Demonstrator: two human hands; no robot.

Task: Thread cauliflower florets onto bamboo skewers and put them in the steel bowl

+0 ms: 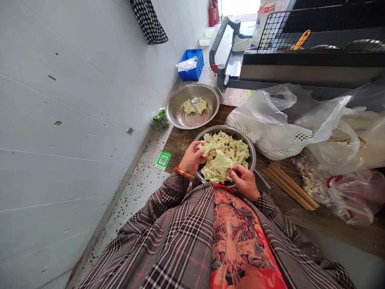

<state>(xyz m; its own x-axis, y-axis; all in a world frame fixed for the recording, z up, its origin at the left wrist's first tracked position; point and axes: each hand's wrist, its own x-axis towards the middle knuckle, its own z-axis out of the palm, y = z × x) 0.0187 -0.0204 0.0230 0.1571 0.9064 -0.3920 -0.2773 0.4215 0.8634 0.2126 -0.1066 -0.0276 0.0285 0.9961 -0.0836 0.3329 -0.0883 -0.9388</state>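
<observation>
Left hand (pixel 191 159) has a cauliflower piece (pixel 205 149) pinched, right hand (pixel 245 182) grips another floret (pixel 222 161), both over the near bowl (pixel 253 156) heaped with loose ones. Just two pieces on sticks (pixel 189 107) in the far basin (pixel 170 116), so early days imo. Green QR card (pixel 163 160) on the left, text too tiny to read.

Shiny metal bowl (pixel 192 122), rough dark wood tabletop (pixel 177 145) (wrinkled bags (pixel 264 106) probably plastic).

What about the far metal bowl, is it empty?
No, a skewered cauliflower piece and a second skewered piece lie inside the far metal bowl.
</observation>
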